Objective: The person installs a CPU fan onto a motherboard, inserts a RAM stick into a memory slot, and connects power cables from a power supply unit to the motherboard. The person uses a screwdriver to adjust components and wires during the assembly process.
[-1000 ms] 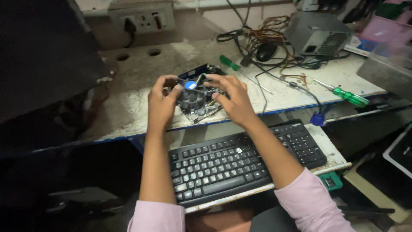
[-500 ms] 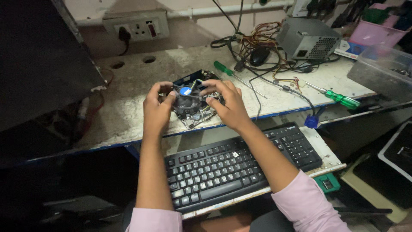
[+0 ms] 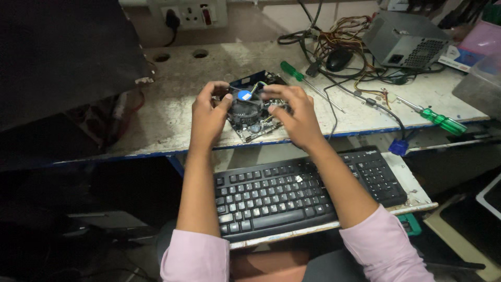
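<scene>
The fingers [image 3: 222, 99] of the left hand [image 3: 207, 117] are curled over the left edge of a round black cooling fan [image 3: 243, 109], with the thumb pressed against its rim. The fingers of the right hand [image 3: 295, 116] are bent and spread across the fan's upper right side, fingertips on the housing. Both hands grip the fan between them; neither is open.

The fan has a blue sticker at its hub and sits on a small circuit board [image 3: 255, 125]. The board lies near the front edge of the bench [image 3: 172, 99], just beyond the black keyboard [image 3: 292, 190] on the pull-out tray.

Both wrists are raised above the keyboard, forearms angled inward and forward, pink sleeves at the elbows.

Compared with half a second earlier, both hands remain on the fan in nearly the same grip; the left thumb has shifted slightly inward toward the hub. The board has not moved on the bench.

Farther out to the right lie a green-handled screwdriver [image 3: 441, 121], a second green screwdriver [image 3: 295, 73], a black mouse [image 3: 339, 58], tangled cables [image 3: 360, 83] and a grey power supply box [image 3: 404, 39]. A wall socket [image 3: 190, 13] sits behind the bench.
</scene>
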